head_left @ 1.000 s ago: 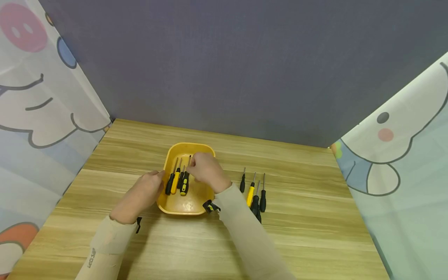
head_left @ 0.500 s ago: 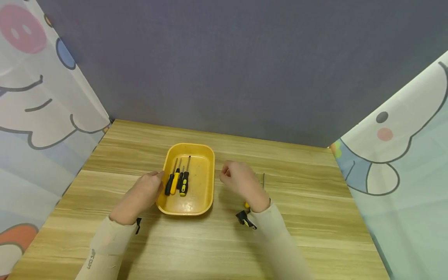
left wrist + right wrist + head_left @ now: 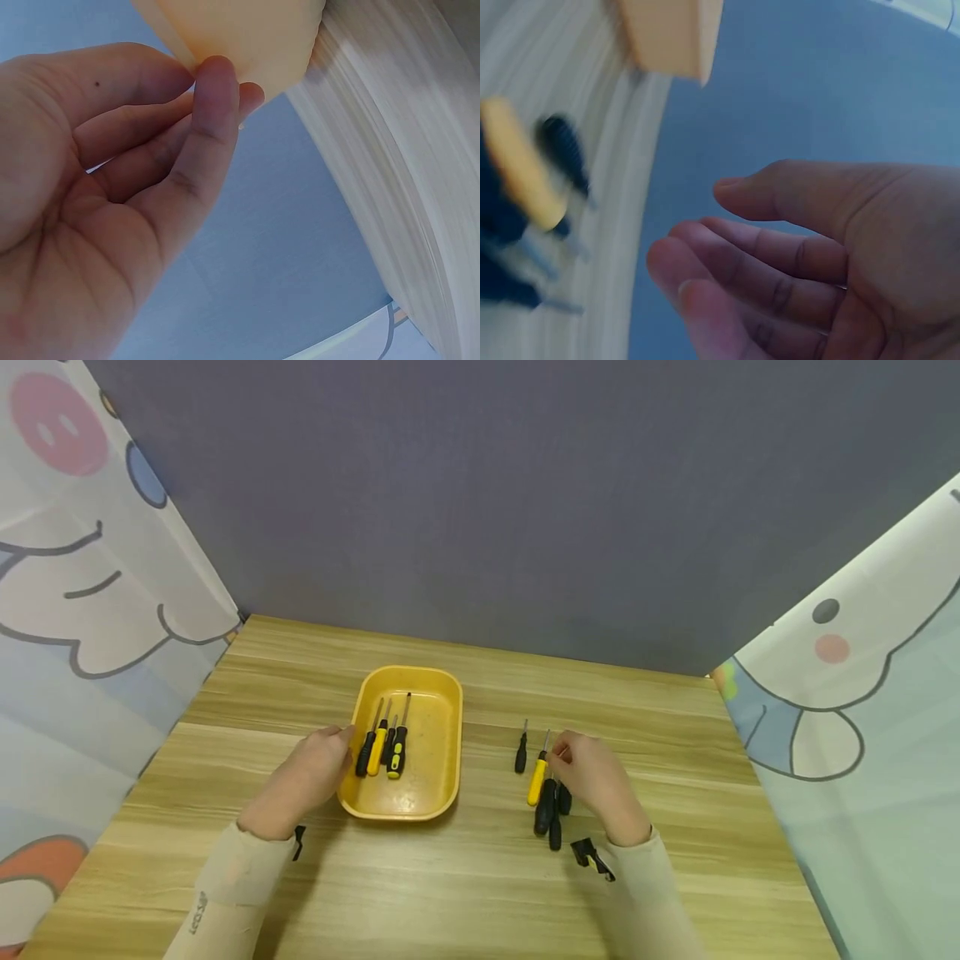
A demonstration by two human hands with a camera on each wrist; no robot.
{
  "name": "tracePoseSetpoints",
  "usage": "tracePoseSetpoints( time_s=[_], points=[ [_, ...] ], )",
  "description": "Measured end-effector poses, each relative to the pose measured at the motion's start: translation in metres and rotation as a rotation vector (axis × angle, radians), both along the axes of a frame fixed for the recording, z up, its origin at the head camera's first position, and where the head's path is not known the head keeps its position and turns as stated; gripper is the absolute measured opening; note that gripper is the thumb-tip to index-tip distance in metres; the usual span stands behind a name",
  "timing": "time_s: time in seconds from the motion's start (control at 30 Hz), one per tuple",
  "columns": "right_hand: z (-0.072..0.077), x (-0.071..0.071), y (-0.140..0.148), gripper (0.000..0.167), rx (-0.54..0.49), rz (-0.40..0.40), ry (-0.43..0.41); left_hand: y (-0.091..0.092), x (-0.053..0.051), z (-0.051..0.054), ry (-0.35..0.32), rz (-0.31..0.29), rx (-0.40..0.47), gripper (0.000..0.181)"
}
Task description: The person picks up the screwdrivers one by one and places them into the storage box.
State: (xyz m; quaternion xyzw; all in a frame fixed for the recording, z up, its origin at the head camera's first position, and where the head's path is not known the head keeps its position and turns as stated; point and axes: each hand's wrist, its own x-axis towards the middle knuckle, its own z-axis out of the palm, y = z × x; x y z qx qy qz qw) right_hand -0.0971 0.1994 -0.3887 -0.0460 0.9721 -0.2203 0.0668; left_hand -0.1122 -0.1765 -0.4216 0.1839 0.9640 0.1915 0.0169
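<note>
My left hand (image 3: 303, 777) pinches the left rim of the yellow tray (image 3: 442, 806); the left wrist view shows thumb and fingers on the tray (image 3: 255, 37). Inside lie several screwdrivers side by side, among them a yellow one (image 3: 377, 752) and a black-and-yellow one (image 3: 397, 756). To the right of the tray, my right hand (image 3: 600, 781) hovers by loose screwdrivers: a small black one (image 3: 521, 754), a yellow one (image 3: 537, 781) and several with black handles (image 3: 545, 810), partly hidden behind the fingers. In the right wrist view this hand (image 3: 795, 255) holds nothing, its thumb apart from bent fingers.
The wooden table (image 3: 450, 893) ends at a grey-blue panel (image 3: 480, 527) at the back. Printed cartoon curtains hang on the left (image 3: 127, 627) and right (image 3: 885, 735). Black wrist straps show near both cuffs.
My right hand has moved from over the tray rightward to the loose screwdrivers, uncovering the black-and-yellow screwdriver fully. My left hand has stayed on the rim.
</note>
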Motion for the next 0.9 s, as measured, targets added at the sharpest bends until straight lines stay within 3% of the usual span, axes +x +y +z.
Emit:
tracePoseSetpoints(
  time_s=[0.23,0.43,0.63,0.9],
  points=[
    [-0.018,0.003,0.024,0.015,0.029,-0.091,-0.025,0.000,-0.001,0.002,0.022,-0.008,-0.011,0.039],
    [-0.040,0.002,0.036,0.018,0.064,-0.099,-0.040,0.000,0.000,0.000,0.022,-0.008,-0.005,0.038],
    [-0.061,-0.002,0.042,0.023,0.076,-0.136,-0.108,0.000,0.001,-0.001,0.039,-0.018,0.010,0.037],
    [-0.064,-0.003,0.038,0.026,0.059,-0.168,-0.146,0.000,0.001,0.001,0.023,-0.005,0.000,0.037]
  ],
)
